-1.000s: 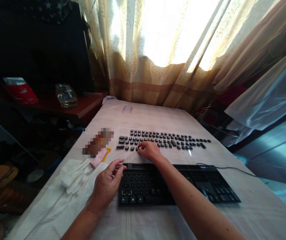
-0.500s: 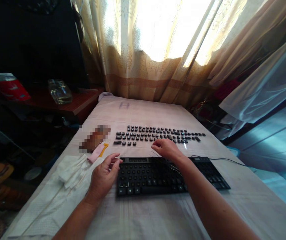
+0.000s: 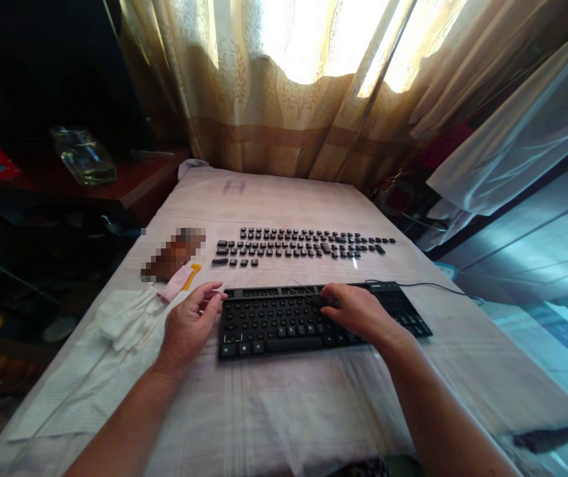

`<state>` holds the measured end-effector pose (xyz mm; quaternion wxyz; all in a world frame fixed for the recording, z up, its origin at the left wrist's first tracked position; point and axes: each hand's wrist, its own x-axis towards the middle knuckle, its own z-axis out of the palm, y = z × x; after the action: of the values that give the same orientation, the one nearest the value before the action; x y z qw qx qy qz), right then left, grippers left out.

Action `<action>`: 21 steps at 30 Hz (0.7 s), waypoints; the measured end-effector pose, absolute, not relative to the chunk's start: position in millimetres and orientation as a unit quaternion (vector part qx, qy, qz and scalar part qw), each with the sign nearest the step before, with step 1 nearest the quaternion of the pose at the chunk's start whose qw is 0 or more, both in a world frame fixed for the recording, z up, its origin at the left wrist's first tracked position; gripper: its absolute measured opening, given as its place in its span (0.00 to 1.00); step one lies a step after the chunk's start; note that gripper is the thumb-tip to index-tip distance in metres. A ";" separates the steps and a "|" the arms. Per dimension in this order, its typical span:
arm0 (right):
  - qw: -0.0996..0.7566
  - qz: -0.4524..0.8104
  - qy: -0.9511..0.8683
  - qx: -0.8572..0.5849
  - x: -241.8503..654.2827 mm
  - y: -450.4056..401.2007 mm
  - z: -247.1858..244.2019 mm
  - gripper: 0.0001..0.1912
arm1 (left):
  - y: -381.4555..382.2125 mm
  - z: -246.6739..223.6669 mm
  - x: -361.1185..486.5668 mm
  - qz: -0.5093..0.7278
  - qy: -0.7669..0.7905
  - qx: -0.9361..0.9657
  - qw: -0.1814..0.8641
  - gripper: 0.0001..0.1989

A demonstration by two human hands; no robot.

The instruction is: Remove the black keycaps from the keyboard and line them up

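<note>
A black keyboard (image 3: 274,324) lies on the pale bedsheet, many of its keycaps off and the bottom row still fitted. At its upper left corner rests my left hand (image 3: 191,321), fingers curved and apart, thumb tip at the keyboard's edge. My right hand (image 3: 356,308) is low over the middle of the keyboard, fingers closed around a wire keycap puller (image 3: 297,286), whose thin wire loops stick out to the left. The hand hides part of the puller and the keys under it. Behind the keyboard, loose black keycaps (image 3: 276,252) are laid out in rows.
White cloth (image 3: 124,318), a pink cloth piece with a yellow strip (image 3: 193,275) and a blurred-out brown item (image 3: 174,255) lie left. The keyboard cable (image 3: 427,285) runs right. A glass jar (image 3: 85,159) stands on the wooden desk (image 3: 139,189). Curtains hang behind.
My right hand has come back from the keycap rows to the keyboard with the puller. My left hand remains at the keyboard's corner. The view has shifted slightly.
</note>
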<state>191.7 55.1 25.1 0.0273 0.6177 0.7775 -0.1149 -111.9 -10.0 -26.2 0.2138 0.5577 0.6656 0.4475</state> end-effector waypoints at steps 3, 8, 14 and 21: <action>0.022 -0.108 0.814 0.570 193.2 56.2 25.0 0.13 | -8.9 -27.5 -113.1 0.443 0.669 0.556 0.216 0.21; -0.110 -0.156 0.813 0.550 203.8 55.6 30.7 0.09 | -7.6 -30.1 -112.8 0.442 0.669 0.557 0.215 0.21; -0.346 -0.500 0.661 0.440 195.6 49.7 18.7 0.14 | -7.8 -28.2 -112.3 0.430 0.675 0.562 0.210 0.21; -0.339 -0.595 0.631 0.365 161.4 40.4 -5.2 0.10 | -6.7 -30.1 -112.7 0.415 0.683 0.566 0.203 0.21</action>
<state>161.4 40.4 -5.2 -0.3393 0.3647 0.6306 -0.5951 -112.7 -6.7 -30.1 0.2028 0.5664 0.6828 0.4146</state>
